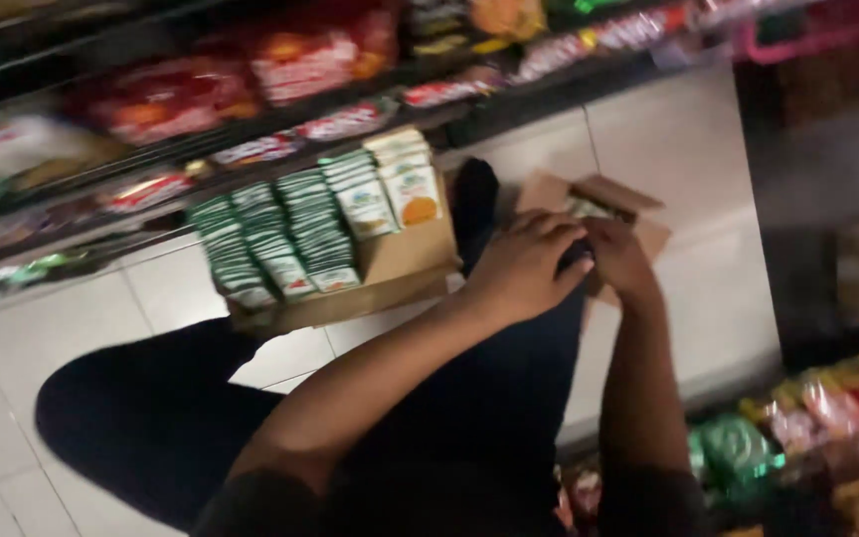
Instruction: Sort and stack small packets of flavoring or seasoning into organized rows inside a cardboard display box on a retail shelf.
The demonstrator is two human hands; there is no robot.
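My left hand (524, 268) and my right hand (620, 257) meet over my black-trousered knee (509, 388), just in front of a small open cardboard box (638, 214) on the tiled floor. The fingers of both hands are curled and touch each other around something dark between them; blur hides what it is. Green and white packets show inside the box. To the left, a flat cardboard tray (405, 268) holds rows of green and white sachets (295, 234) and a few with orange print (415, 194).
Shop shelves (280, 124) with red snack packets (166, 99) run along the top and left. Another shelf with green, pink and yellow packets (807, 418) stands at the bottom right. A pink basket (827, 30) sits at the top right. Pale floor tiles (683, 139) lie between.
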